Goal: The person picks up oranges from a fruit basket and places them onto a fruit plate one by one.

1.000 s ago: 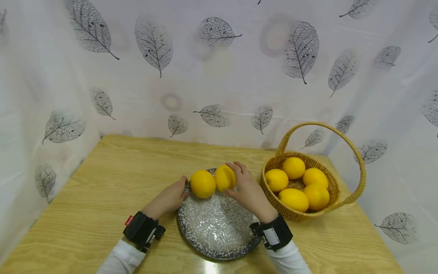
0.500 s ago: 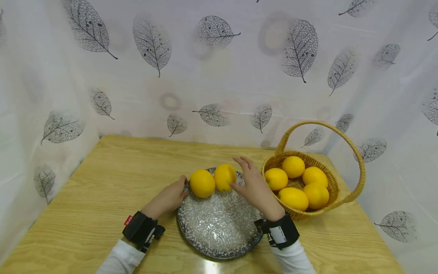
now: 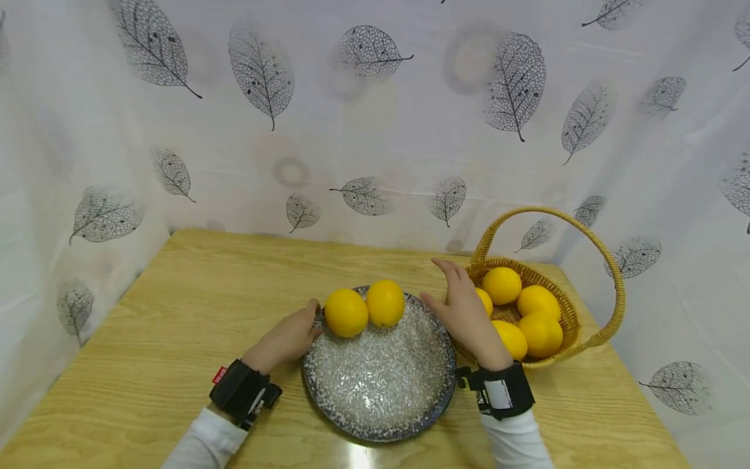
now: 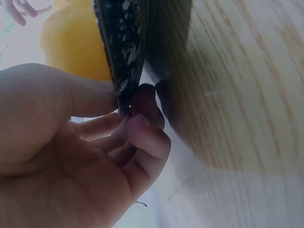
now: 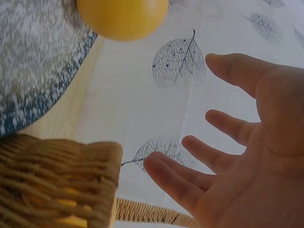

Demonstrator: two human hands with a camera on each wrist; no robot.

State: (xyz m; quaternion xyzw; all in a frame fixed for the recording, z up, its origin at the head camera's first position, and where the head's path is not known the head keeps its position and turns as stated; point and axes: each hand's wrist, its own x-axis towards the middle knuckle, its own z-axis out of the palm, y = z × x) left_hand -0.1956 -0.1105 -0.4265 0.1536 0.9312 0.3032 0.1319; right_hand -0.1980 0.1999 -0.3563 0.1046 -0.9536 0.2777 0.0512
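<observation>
In the head view, take the round, speckled grey stone-look plate with a dark rim point(image 3: 375, 397) as your landmark. The oval tan wicker basket with an arched handle point(image 3: 571, 319) sits just beyond the plate's right side. Your right hand point(image 3: 465, 319) is much the nearer to it, standing between the plate's right rim and the basket, and covering part of the basket's near-left side. Your left hand point(image 3: 287, 339) is at the plate's left rim. Count one plate, one basket, and seven smooth yellow-orange fruits: two side by side toward the plate's far-left edge point(image 3: 346, 313), and five visible in the basket point(image 3: 539, 304), two of them partly behind your right hand. The pair on the plate look nearly round, so you get no clear long axis. Everything stands on the pale wood-grain table point(image 3: 246, 273).

In the left wrist view, your left hand pinches the plate's rim, thumb on the upper face, fingers curled beneath. One fruit shows beyond that rim.

In the right wrist view, your right hand is spread, thumb well apart from the fingers, holding nothing. The basket's woven wall is near your fingertips, with no contact showing; one fruit shows above the plate's edge.
</observation>
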